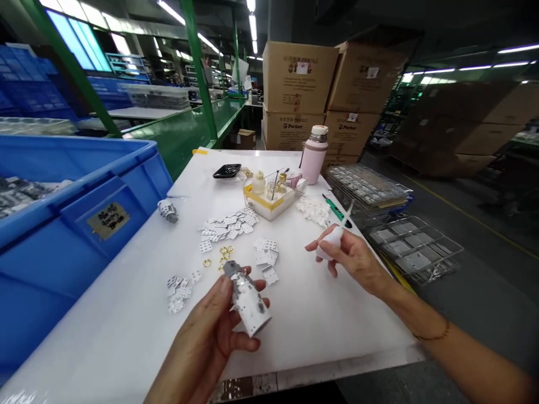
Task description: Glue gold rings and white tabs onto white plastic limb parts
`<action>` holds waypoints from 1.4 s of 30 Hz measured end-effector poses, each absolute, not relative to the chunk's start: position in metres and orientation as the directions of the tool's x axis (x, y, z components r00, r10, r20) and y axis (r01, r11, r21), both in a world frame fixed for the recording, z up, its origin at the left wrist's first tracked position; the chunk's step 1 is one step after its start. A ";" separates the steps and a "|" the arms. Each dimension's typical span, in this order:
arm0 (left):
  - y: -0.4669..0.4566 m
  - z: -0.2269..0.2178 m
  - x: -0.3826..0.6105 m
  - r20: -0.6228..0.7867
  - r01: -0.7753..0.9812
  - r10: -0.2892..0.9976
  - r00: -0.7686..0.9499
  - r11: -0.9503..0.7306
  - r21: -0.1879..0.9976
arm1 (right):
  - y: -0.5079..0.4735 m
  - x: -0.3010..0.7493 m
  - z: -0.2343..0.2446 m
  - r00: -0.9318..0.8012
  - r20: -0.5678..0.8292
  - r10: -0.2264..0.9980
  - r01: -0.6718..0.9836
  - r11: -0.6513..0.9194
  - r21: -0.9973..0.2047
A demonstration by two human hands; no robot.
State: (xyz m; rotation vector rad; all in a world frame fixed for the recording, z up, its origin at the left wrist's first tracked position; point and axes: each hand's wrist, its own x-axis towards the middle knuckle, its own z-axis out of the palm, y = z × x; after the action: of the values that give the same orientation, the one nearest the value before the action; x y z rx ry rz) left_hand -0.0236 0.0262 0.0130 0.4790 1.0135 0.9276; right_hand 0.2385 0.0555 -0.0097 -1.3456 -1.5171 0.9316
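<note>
In my left hand point(221, 325) lies a white and grey cylindrical part point(248, 300), tilted, with the fingers closed round it. My right hand point(351, 255) grips a small white squeeze bottle point(332, 242) whose thin nozzle points up and away. Beyond the cylinder, several gold rings point(225, 253) rest on the white table. Small white plates with holes lie in piles: a large pile point(229, 225), a smaller pile point(266, 253) between my hands, and another pile point(179, 293) at the left. A similar cylindrical part point(168, 211) stands by the blue bin.
A big blue bin point(122, 185) borders the table on the left. Further back are a yellow-edged tray point(269, 209) of small bottles, a black dish point(227, 170), and a pink thermos point(314, 160). A green cutter point(337, 210) and wire racks point(415, 247) are at the right.
</note>
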 end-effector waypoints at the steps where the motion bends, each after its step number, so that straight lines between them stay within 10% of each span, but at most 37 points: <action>1: 0.024 0.011 -0.021 -0.504 -0.446 0.833 0.230 0.550 0.706 | 0.051 0.235 -0.003 -0.069 0.085 0.994 0.241 0.099 -0.965; 12: 0.017 0.004 -0.012 -0.486 -0.487 0.846 0.218 0.526 0.697 | 0.036 0.199 0.019 -0.221 -0.035 0.975 -0.254 -0.092 -0.963; 18: 0.018 -0.006 -0.010 -0.488 -0.526 0.865 0.119 0.472 0.708 | 0.046 0.188 0.027 -0.011 -0.010 1.000 -0.415 -0.014 -0.910; 30: 0.010 0.000 0.006 -0.405 -0.341 0.914 0.034 0.392 0.855 | 0.023 0.166 0.023 0.208 0.471 0.857 0.010 0.480 -0.877; 42: 0.008 0.003 0.010 -0.394 -0.339 0.919 0.001 0.371 0.865 | 0.022 0.161 0.016 0.171 0.508 0.844 0.061 0.506 -0.861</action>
State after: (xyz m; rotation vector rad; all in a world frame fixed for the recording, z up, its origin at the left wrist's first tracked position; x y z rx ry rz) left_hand 0.0096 0.0082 0.0027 0.6417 1.1688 1.1018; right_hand 0.1610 0.0224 0.0164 -0.9001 -1.2930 0.6791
